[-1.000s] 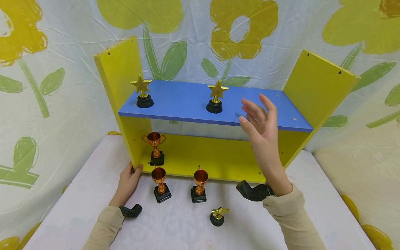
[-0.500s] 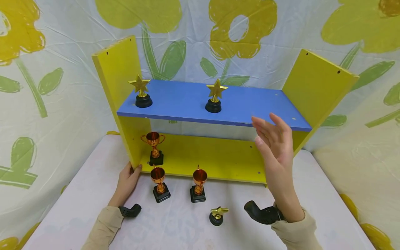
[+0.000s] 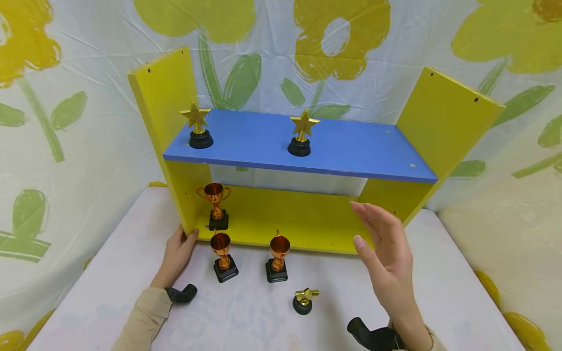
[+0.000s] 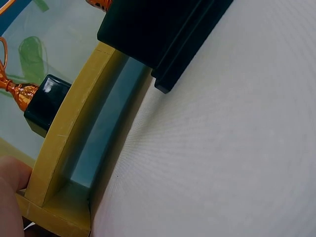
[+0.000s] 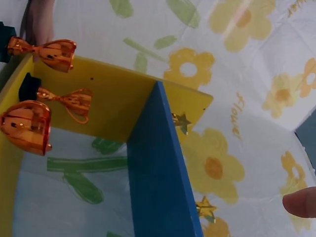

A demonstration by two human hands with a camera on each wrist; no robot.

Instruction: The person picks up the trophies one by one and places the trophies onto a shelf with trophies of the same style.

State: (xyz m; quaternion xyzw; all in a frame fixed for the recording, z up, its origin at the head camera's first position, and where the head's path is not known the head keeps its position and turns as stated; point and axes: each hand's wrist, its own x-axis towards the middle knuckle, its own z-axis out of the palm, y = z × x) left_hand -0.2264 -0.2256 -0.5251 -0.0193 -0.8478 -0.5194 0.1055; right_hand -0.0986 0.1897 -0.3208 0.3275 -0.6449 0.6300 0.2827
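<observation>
My left hand (image 3: 177,251) grips the lower left corner of a yellow and blue shelf (image 3: 281,217), its thumb at the front edge. In front of the shelf my right hand (image 3: 388,263) is raised with fingers loosely bent and holds nothing. To its left on the table, a gold star trophy (image 3: 304,301) stands on a round black base. Two copper cup trophies stand farther left, a middle one (image 3: 277,258) and a left one (image 3: 223,258). Another copper cup trophy (image 3: 215,204) is on the bottom board at the left, also seen in the right wrist view.
On the blue upper board (image 3: 360,146) stand two gold star trophies, one at the left end (image 3: 199,126) and one near the middle (image 3: 301,134). Yellow side panels (image 3: 443,122) rise above that board. A flower-printed cloth (image 3: 281,29) hangs behind.
My right hand has come down from beside the blue board and back to the front of the shelf. The left hand stays at the shelf's corner, and the trophies keep their places.
</observation>
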